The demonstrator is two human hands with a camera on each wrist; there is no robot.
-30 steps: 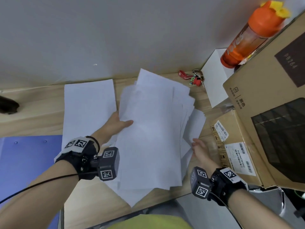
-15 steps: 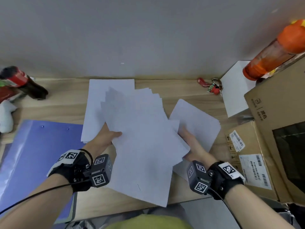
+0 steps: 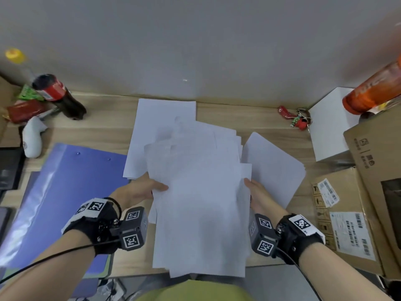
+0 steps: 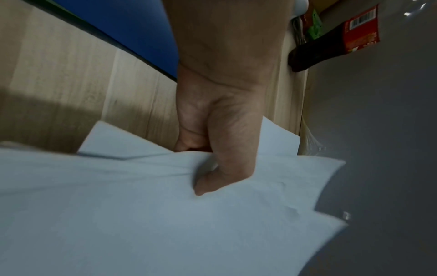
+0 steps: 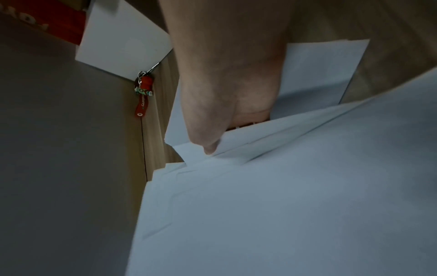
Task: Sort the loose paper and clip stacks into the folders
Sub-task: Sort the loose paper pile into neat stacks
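A loose, uneven stack of white paper is held over the wooden desk between both hands. My left hand grips its left edge, thumb on top and fingers hidden underneath. My right hand holds the right edge, thumb on top, fingers under the sheets. A separate white sheet lies flat behind the stack, and another sheet lies to the right on the desk. A blue folder lies closed at the left.
Cardboard boxes stand at the right with an orange bottle on top. A red key ring lies near the wall. A cola bottle, snack packets and a white controller are at the far left.
The stack has been squared up and drawn toward the desk's front edge. My right hand moved from under the right sheet to the stack's right edge. The view shifted left.
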